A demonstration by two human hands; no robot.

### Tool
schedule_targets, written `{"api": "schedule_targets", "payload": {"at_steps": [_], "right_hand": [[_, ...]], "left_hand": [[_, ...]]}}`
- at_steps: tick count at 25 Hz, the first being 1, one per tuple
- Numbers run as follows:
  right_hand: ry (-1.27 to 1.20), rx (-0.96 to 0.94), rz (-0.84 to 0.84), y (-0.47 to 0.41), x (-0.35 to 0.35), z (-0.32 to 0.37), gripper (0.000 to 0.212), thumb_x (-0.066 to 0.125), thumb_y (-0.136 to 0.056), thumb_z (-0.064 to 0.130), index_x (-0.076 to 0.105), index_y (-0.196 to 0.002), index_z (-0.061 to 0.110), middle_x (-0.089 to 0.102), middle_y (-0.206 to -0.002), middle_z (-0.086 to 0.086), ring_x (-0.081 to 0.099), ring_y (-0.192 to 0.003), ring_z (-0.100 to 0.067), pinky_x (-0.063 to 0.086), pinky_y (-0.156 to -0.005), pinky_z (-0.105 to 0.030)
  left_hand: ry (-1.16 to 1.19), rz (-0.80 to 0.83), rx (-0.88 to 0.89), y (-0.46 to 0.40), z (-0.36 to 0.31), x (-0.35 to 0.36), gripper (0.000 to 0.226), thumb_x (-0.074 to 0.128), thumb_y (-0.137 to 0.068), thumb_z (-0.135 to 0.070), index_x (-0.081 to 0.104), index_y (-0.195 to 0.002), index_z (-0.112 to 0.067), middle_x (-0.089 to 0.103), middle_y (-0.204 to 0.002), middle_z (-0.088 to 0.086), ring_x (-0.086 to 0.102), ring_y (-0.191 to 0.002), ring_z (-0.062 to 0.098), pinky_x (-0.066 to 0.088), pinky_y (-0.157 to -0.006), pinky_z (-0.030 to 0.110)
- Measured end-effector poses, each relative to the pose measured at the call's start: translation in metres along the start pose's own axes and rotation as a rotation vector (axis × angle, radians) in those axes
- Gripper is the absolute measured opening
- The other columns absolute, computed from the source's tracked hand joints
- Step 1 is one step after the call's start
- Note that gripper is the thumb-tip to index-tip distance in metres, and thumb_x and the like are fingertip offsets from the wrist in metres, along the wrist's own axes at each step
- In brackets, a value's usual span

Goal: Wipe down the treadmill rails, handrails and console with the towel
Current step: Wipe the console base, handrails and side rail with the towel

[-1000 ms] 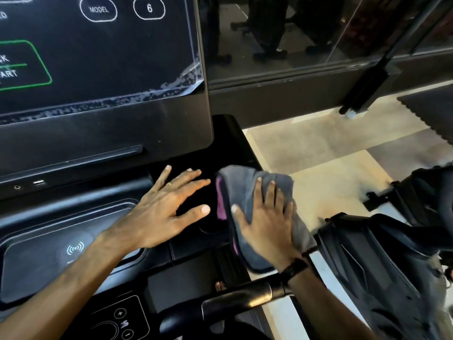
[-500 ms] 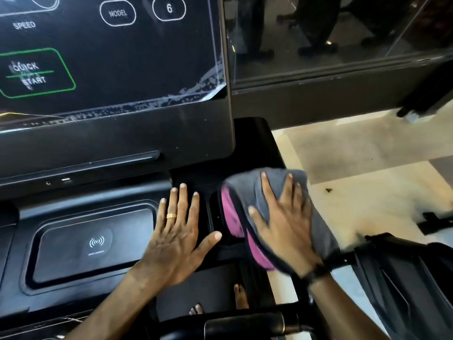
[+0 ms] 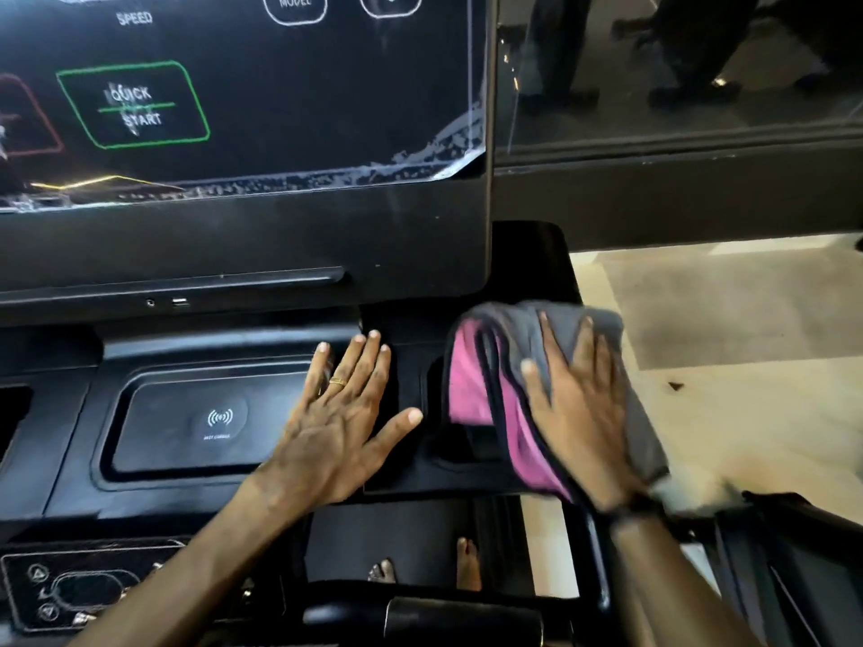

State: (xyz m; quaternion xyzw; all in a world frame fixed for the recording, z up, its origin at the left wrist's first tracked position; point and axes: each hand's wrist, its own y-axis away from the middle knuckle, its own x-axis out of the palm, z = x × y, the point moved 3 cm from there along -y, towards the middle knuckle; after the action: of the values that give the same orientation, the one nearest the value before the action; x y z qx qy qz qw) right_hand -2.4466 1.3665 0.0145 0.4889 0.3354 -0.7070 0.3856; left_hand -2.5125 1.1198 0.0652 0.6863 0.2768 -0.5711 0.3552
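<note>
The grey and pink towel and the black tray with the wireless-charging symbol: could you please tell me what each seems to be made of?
The grey and pink towel looks like soft, matte microfibre cloth: it folds and drapes under the right hand, with a dark stitched edge. The black tray with the wireless-charging symbol looks like moulded plastic with a dull sheen, perhaps a rubbery insert; the picture cannot settle that.

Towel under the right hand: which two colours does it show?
Grey and pink towel, head view.

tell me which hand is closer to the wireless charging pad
Left. The left hand lies flat on the console with its fingers at the right edge of the wireless charging pad. The right hand presses the towel further right.
</note>
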Motion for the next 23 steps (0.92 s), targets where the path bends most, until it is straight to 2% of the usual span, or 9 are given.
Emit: {"api": "schedule_targets", "payload": {"at_steps": [2, 6, 8, 11, 13, 16, 19, 20, 23], "right_hand": [[-0.142, 0.034, 0.052, 0.01, 0.001, -0.024, 0.057, 0.03, -0.102, 0.05, 0.02, -0.156, 0.037, 0.031, -0.155, -0.019, 0.041, -0.136, -0.042, 0.041, -0.106, -0.054], [-0.44, 0.255, 0.108, -0.131, 0.016, -0.032, 0.065, 0.034, -0.094, 0.06, 0.035, -0.151, 0.03, 0.051, -0.142, -0.022, 0.05, -0.127, -0.043, 0.041, -0.105, -0.049], [-0.387, 0.309, 0.186, -0.18, 0.02, -0.008, 0.061, 0.035, -0.098, 0.056, 0.032, -0.153, 0.031, 0.044, -0.148, -0.025, 0.044, -0.133, -0.045, 0.036, -0.111, -0.052], [-0.006, -0.097, 0.099, -0.127, 0.017, 0.023, 0.062, 0.025, -0.098, 0.052, 0.023, -0.157, 0.035, 0.026, -0.159, -0.024, 0.027, -0.145, -0.046, 0.025, -0.117, -0.057], [-0.086, -0.208, -0.009, -0.046, 0.005, 0.007, 0.06, 0.025, -0.098, 0.052, 0.029, -0.156, 0.035, 0.03, -0.16, -0.018, 0.031, -0.145, -0.041, 0.029, -0.116, -0.055], [-0.287, -0.002, 0.018, -0.028, 0.008, -0.046, 0.059, 0.032, -0.1, 0.058, 0.026, -0.156, 0.037, 0.032, -0.158, -0.011, 0.041, -0.139, -0.037, 0.039, -0.108, -0.049], [-0.612, 0.2, 0.284, -0.137, 0.046, -0.066, 0.089, 0.04, -0.079, 0.088, 0.042, -0.148, 0.031, 0.051, -0.146, -0.012, 0.049, -0.133, -0.038, 0.038, -0.112, -0.048], [-0.596, 0.239, 0.284, -0.17, 0.049, -0.066, 0.096, 0.042, -0.074, 0.092, 0.049, -0.143, 0.025, 0.055, -0.142, -0.014, 0.051, -0.132, -0.038, 0.039, -0.111, -0.048], [-0.284, 0.144, 0.185, -0.186, 0.034, -0.039, 0.063, 0.035, -0.099, 0.06, 0.044, -0.146, 0.019, 0.041, -0.153, -0.021, 0.042, -0.137, -0.041, 0.038, -0.11, -0.051]], "left_hand": [[0.004, -0.024, 0.01, 0.0, 0.001, 0.002, 0.095, -0.003, -0.087, -0.076, 0.005, -0.159, -0.014, -0.007, -0.166, -0.001, -0.015, -0.151, 0.011, -0.021, -0.119, 0.037], [-0.045, -0.066, 0.048, 0.001, 0.004, 0.005, 0.091, 0.01, -0.094, -0.075, 0.02, -0.157, -0.01, 0.01, -0.165, 0.004, 0.004, -0.153, 0.015, -0.008, -0.122, 0.042], [-0.128, -0.067, 0.072, 0.0, 0.006, 0.005, 0.087, 0.015, -0.097, -0.071, 0.031, -0.154, -0.008, 0.02, -0.163, 0.006, 0.015, -0.152, 0.017, 0.001, -0.122, 0.046], [-0.237, -0.043, 0.131, -0.004, 0.011, 0.003, 0.081, 0.02, -0.099, -0.067, 0.039, -0.15, -0.006, 0.028, -0.161, 0.008, 0.024, -0.15, 0.019, 0.009, -0.12, 0.049], [-0.284, -0.059, 0.149, -0.002, 0.01, -0.001, 0.079, 0.025, -0.098, -0.064, 0.04, -0.15, -0.005, 0.03, -0.16, 0.01, 0.026, -0.149, 0.021, 0.013, -0.119, 0.05], [-0.325, -0.08, 0.188, -0.003, 0.005, 0.0, 0.079, 0.03, -0.097, -0.061, 0.041, -0.148, -0.002, 0.032, -0.159, 0.013, 0.03, -0.148, 0.024, 0.017, -0.118, 0.052], [-0.337, -0.102, 0.142, -0.003, 0.007, 0.004, 0.078, 0.025, -0.1, -0.061, 0.036, -0.151, -0.003, 0.028, -0.161, 0.012, 0.024, -0.15, 0.02, 0.015, -0.118, 0.05], [-0.36, -0.087, 0.143, -0.004, 0.008, 0.005, 0.078, 0.024, -0.1, -0.062, 0.034, -0.152, -0.004, 0.026, -0.162, 0.011, 0.021, -0.151, 0.018, 0.013, -0.119, 0.049], [-0.396, -0.082, 0.157, -0.003, 0.01, 0.007, 0.08, 0.026, -0.1, -0.063, 0.03, -0.154, -0.005, 0.023, -0.163, 0.011, 0.018, -0.152, 0.018, 0.011, -0.12, 0.05]]}}
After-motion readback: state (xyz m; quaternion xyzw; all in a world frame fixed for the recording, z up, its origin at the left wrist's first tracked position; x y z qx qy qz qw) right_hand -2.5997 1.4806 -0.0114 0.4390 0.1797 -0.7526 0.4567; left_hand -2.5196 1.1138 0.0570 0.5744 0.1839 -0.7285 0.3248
